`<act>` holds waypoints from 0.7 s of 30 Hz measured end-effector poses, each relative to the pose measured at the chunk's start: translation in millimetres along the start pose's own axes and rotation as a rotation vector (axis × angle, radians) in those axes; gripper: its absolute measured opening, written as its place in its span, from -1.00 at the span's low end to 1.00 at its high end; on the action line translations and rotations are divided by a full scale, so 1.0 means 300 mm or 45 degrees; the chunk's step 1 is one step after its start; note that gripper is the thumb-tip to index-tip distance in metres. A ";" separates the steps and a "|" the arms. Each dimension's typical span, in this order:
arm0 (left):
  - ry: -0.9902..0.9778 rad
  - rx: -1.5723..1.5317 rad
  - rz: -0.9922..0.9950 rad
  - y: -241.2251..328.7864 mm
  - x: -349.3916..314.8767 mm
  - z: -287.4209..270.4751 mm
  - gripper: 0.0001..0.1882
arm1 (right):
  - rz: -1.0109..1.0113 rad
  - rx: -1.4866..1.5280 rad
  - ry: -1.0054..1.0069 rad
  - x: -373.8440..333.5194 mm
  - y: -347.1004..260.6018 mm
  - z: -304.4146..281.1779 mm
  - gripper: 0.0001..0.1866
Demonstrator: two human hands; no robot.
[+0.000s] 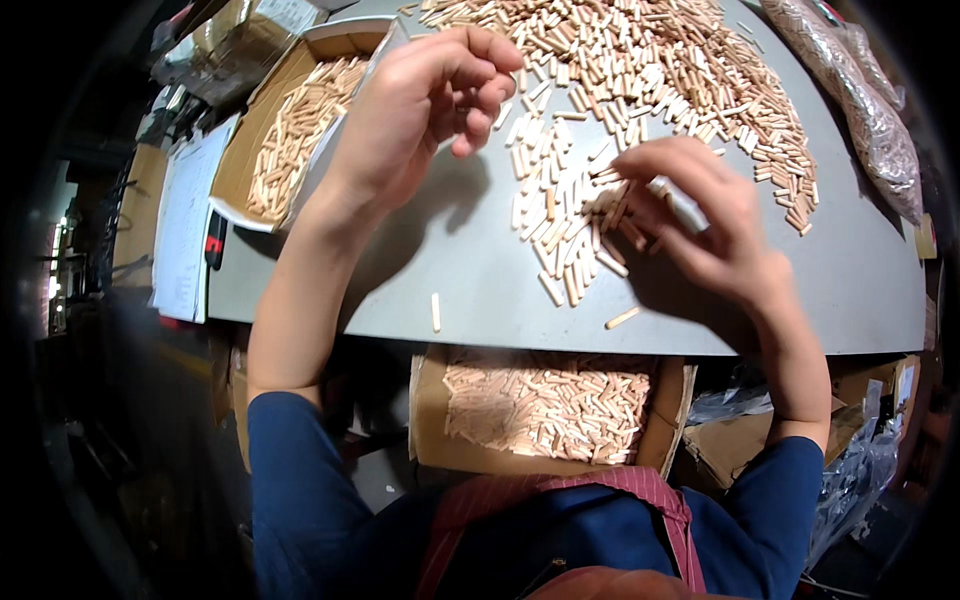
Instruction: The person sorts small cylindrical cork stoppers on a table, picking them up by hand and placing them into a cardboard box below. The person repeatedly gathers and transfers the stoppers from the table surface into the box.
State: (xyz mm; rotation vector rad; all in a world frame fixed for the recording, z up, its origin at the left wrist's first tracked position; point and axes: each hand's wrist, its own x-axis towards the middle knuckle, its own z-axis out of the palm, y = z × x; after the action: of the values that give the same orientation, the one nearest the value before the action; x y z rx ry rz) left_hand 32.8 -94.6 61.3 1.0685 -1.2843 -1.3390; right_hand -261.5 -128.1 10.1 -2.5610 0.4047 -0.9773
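Many short wooden dowel pins (545, 190) lie scattered on the grey table (430, 270) in front of me. My left hand (430, 105) hovers over the table between the pins and a cardboard box, its fingers loosely curled and apart, with nothing visible in them. Low over the near end of the scattered pins is my right hand (710, 210), slightly blurred. Its fingers and thumb close around some dowel pins; a pale one (683, 205) shows between thumb and forefinger. How many it holds is hidden.
A large dowel heap (640, 60) covers the table's far side. One cardboard box (235, 175) of dowels stands at the left; another open box (430, 420) of dowels sits below the near edge. Filled plastic bags (850, 100) lie right. Papers (190, 220) and a black-red tool (215, 243) lie left.
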 end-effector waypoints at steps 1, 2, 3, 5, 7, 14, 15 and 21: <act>-0.014 0.051 0.055 0.003 -0.018 -0.010 -0.78 | 0.019 -0.131 -0.013 0.006 0.000 -0.029 -0.60; 0.031 0.108 0.068 0.000 -0.050 -0.007 -0.77 | 0.099 -0.109 0.050 -0.008 0.011 -0.041 -0.61; 0.074 0.172 0.087 -0.006 -0.080 0.006 -0.77 | 0.175 -0.090 0.119 -0.020 0.029 -0.052 -0.62; 0.174 0.226 0.084 -0.035 -0.165 0.010 -0.77 | 0.257 -0.068 0.211 -0.026 0.060 -0.076 -0.66; 0.344 -0.127 -0.073 -0.104 -0.294 0.011 -0.78 | 0.304 -0.020 0.223 -0.022 0.088 -0.073 -0.72; 0.218 -0.208 -0.372 -0.120 -0.558 0.241 -0.79 | 0.218 -0.052 0.015 -0.042 0.127 -0.050 -0.80; 0.230 -0.133 -0.152 -0.115 -0.536 0.199 -0.79 | 0.218 -0.036 0.070 -0.041 0.131 -0.057 -0.79; 0.737 0.752 0.425 0.058 -0.262 -0.219 -0.76 | 0.337 0.037 0.254 -0.034 0.174 -0.104 -0.75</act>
State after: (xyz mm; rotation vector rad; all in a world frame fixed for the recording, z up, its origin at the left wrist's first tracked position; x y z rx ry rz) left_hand 111.0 -27.2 72.6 1.4260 -1.3478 -0.3435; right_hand -297.2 -178.1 3.1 -2.3151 0.7567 -1.1302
